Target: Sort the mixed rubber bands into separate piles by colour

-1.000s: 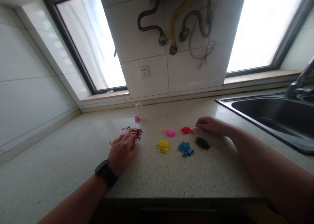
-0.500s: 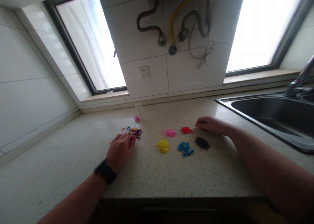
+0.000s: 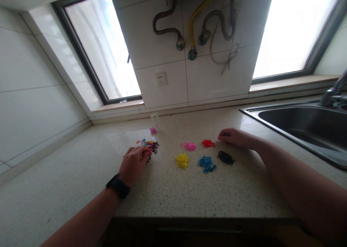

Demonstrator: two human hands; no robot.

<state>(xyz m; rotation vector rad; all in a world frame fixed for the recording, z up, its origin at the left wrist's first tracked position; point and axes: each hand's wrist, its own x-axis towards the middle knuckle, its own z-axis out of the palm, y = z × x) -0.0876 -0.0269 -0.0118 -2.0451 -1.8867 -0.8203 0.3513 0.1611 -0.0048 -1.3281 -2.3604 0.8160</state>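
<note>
Left hand at mixed band pile, centre-left of frame.
Left hand fingers curled into mixed bands; grip state unclear. Right hand loosely curled, empty, resting on surface beside red pile.

Mixed-colour rubber band pile loose on counter, partly under fingers

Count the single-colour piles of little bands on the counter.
5. Back row: pink pile, then red pile near the right hand. Front row: yellow pile, blue pile, black pile. The mixed heap by the left hand isn't counted.
</note>
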